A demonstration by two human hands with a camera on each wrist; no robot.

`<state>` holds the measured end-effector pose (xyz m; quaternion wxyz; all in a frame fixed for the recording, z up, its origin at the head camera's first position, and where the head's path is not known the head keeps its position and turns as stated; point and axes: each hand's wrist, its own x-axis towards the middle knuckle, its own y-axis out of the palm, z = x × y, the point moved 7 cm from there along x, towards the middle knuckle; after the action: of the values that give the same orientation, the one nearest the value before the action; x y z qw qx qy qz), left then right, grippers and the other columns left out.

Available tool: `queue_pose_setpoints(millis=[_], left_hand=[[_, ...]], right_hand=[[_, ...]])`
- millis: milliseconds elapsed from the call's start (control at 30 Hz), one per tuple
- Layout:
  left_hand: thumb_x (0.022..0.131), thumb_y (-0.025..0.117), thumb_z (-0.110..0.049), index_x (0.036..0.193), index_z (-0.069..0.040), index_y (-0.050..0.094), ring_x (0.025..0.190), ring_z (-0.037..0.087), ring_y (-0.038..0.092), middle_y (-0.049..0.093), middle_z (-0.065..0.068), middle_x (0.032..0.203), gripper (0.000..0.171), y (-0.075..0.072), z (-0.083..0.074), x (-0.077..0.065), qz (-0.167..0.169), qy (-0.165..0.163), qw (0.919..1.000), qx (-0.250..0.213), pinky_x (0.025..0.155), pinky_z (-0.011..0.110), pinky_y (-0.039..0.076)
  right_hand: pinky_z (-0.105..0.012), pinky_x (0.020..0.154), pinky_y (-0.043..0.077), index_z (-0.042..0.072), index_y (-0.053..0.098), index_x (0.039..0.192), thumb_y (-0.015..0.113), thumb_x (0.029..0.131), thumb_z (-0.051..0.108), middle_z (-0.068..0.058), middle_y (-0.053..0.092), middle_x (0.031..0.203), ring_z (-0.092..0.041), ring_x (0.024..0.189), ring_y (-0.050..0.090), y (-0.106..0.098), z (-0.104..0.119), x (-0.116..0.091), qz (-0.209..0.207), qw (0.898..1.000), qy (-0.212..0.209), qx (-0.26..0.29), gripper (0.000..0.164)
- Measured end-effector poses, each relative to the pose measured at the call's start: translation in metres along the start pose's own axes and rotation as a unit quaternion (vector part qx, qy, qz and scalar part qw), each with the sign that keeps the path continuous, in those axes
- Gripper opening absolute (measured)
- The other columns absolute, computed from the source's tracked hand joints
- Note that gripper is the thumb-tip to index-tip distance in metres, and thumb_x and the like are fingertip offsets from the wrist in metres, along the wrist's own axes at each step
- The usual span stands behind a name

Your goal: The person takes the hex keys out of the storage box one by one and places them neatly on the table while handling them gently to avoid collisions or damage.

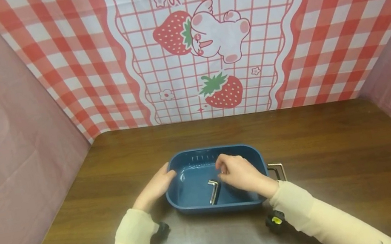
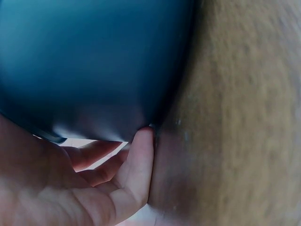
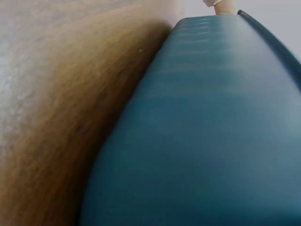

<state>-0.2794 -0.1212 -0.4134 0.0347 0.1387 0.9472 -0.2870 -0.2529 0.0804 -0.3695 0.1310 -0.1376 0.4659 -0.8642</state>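
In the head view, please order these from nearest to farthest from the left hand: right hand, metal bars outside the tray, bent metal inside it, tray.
1. Tray: touching the left hand.
2. Bent metal: on the tray's floor.
3. Right hand: over the tray's right half.
4. Metal bars: outside, at the tray's right end.

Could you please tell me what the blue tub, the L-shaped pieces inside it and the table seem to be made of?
The blue tub looks like smooth, semi-glossy plastic: its surface catches highlights, though coated metal is possible. The L-shaped pieces look like polished metal, given their bright, hard reflections. The table shows brown wood grain with a soft sheen; solid wood or laminate, I cannot tell.
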Motion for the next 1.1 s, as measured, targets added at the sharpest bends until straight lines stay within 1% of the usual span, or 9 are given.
queue_pose_setpoints(millis=[133,267,367,567,700,800,1100], left_hand=[[0.090,0.037,-0.017,0.128,0.002,0.042,0.115,0.031,0.048,0.050,0.019,0.126,0.043,0.000,0.001,0.000,0.000,0.003,1.0000,0.000,0.099,0.048,0.036],[0.090,0.037,-0.017,0.127,0.002,0.042,0.114,0.031,0.048,0.050,0.018,0.125,0.042,0.001,0.004,0.001,-0.002,-0.004,1.0000,-0.003,0.099,0.048,0.036],[0.090,0.038,-0.018,0.127,0.001,0.043,0.114,0.030,0.048,0.051,0.017,0.125,0.043,0.002,0.004,0.000,-0.002,-0.008,0.9999,-0.006,0.099,0.047,0.036],[0.090,0.038,-0.017,0.128,0.002,0.042,0.114,0.031,0.049,0.050,0.018,0.125,0.043,0.000,0.002,0.001,-0.003,-0.001,1.0000,-0.002,0.099,0.048,0.036],[0.090,0.038,-0.017,0.128,0.002,0.042,0.113,0.030,0.049,0.051,0.018,0.125,0.043,0.000,0.000,0.001,-0.004,0.002,1.0000,0.002,0.098,0.048,0.036],[0.089,0.038,-0.018,0.127,0.001,0.043,0.112,0.030,0.049,0.051,0.017,0.124,0.043,-0.001,0.000,0.000,-0.006,-0.002,1.0000,0.001,0.098,0.047,0.037],[0.089,0.038,-0.017,0.125,0.001,0.045,0.109,0.028,0.051,0.053,0.017,0.121,0.041,-0.001,0.002,0.002,-0.008,0.000,1.0000,0.000,0.096,0.047,0.038]], right_hand=[[-0.024,0.054,0.042,0.008,0.059,0.095,0.067,0.077,0.010,0.004,0.055,0.071,-0.008,0.057,0.049,-0.006,0.004,-0.001,-0.009,1.000,-0.003,0.007,0.020],[-0.024,0.055,0.043,0.008,0.059,0.096,0.067,0.078,0.010,0.003,0.057,0.073,-0.008,0.059,0.050,-0.011,0.005,-0.001,-0.014,1.000,-0.002,0.015,0.020],[-0.024,0.056,0.044,0.009,0.060,0.093,0.067,0.078,0.010,0.003,0.059,0.074,-0.008,0.062,0.052,-0.014,0.006,-0.002,-0.015,1.000,0.002,0.024,0.016],[-0.024,0.058,0.045,0.013,0.061,0.084,0.066,0.080,0.012,0.004,0.060,0.074,-0.008,0.067,0.053,-0.025,0.006,-0.004,-0.027,0.999,-0.001,0.030,0.006],[-0.025,0.059,0.045,0.014,0.061,0.083,0.065,0.080,0.013,0.005,0.060,0.073,-0.007,0.066,0.053,-0.031,0.006,-0.005,-0.038,0.999,-0.008,0.028,0.005],[-0.025,0.061,0.045,0.015,0.060,0.082,0.065,0.080,0.012,0.005,0.061,0.072,-0.007,0.066,0.054,-0.035,0.005,-0.006,-0.050,0.998,-0.011,0.028,0.006],[-0.026,0.062,0.047,0.013,0.060,0.082,0.064,0.080,0.008,0.002,0.063,0.076,-0.009,0.067,0.055,-0.038,0.005,-0.009,-0.064,0.997,-0.010,0.036,0.007]])
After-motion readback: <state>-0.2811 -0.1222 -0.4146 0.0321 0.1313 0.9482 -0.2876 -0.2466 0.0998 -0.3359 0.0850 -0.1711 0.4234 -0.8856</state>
